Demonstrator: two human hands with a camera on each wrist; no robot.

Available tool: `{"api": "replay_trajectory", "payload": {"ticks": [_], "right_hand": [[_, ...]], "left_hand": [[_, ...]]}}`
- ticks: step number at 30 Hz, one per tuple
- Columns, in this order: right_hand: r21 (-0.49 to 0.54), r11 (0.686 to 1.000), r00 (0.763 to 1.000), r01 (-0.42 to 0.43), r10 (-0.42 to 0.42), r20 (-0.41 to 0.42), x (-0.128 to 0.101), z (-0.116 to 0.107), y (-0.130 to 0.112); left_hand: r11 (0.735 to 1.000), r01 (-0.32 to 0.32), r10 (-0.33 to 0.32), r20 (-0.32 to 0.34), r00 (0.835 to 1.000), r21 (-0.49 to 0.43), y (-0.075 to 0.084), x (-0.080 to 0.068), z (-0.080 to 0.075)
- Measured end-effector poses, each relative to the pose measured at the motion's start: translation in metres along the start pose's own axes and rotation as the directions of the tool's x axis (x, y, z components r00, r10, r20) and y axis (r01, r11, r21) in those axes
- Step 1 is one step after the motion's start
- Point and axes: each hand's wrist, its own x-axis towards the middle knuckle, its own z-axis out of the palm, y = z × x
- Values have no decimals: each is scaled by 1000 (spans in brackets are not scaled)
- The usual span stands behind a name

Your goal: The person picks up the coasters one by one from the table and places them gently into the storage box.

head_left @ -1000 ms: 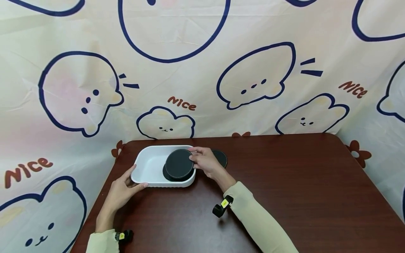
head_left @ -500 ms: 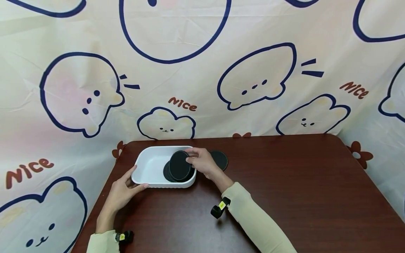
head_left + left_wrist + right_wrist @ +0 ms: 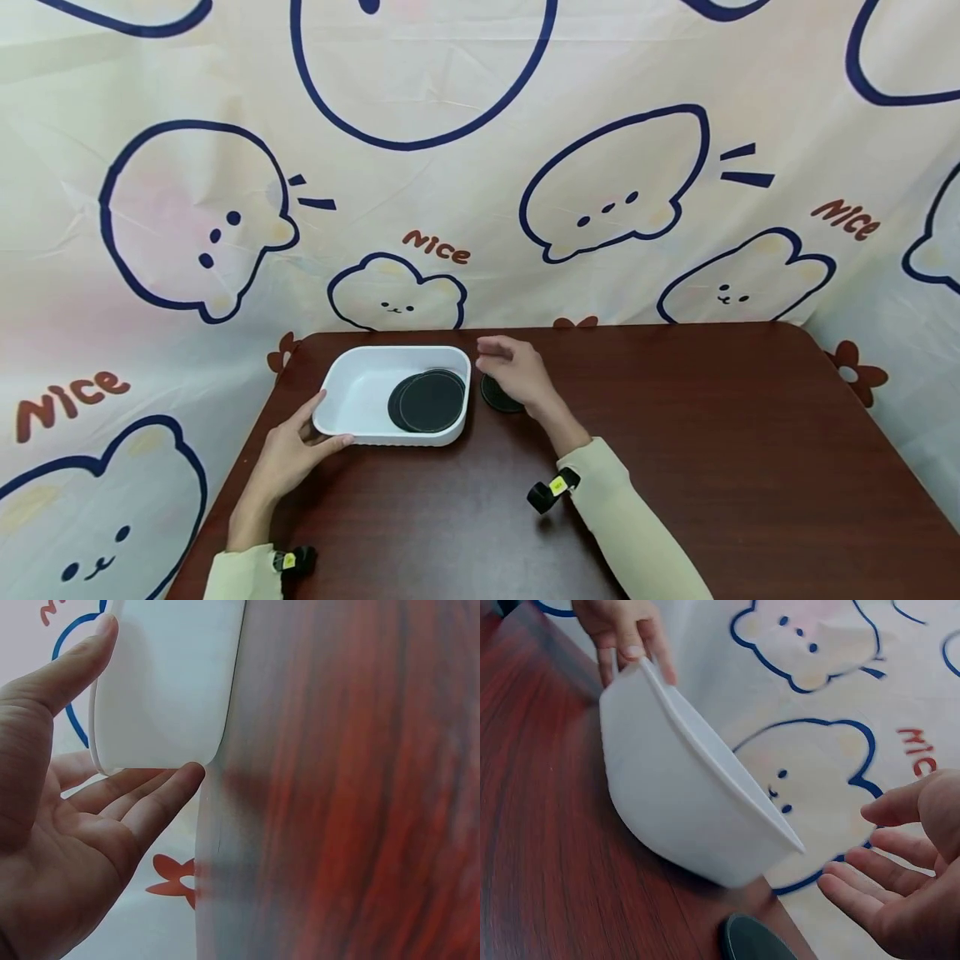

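A white tray (image 3: 347, 364) sits at the table's far left and holds two black round discs (image 3: 431, 402) lying flat, one overlapping the other. My left hand (image 3: 292, 450) holds the tray's near left corner between thumb and fingers; the left wrist view shows the left hand (image 3: 60, 810) against the tray wall (image 3: 165, 682). My right hand (image 3: 517, 371) hovers open and empty just right of the tray, above a third black disc (image 3: 495, 402) on the table. In the right wrist view the right hand's fingers (image 3: 900, 892) are spread near the tray (image 3: 682, 802), with the disc (image 3: 754, 941) below.
The dark red-brown wooden table (image 3: 712, 450) stretches to the right and front. A cartoon-printed cloth (image 3: 600, 183) hangs behind and round the table's left edge, close behind the tray.
My right hand laid the black disc it held flat in the tray on the other one, let go, and moved right over the disc on the table. The left hand stayed put.
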Motion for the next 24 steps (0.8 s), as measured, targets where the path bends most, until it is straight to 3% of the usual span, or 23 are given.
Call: {"api": "replay_trajectory", "payload": {"ticks": [4,9,24], "right_hand": [[116,992,998,-58,53,41,-3,-18,8],[178,979,993,-99,87,75,-6,-38,21],[140,982,992,-123,119,38,-15,-79,38]], "left_hand": [[1000,-6,6,0,1000,-7,0,0,0],[1000,-2,2,2,1000,-3,-1,0,0],[1000,16,-16,6,1000,-13,2,0,-3]]}}
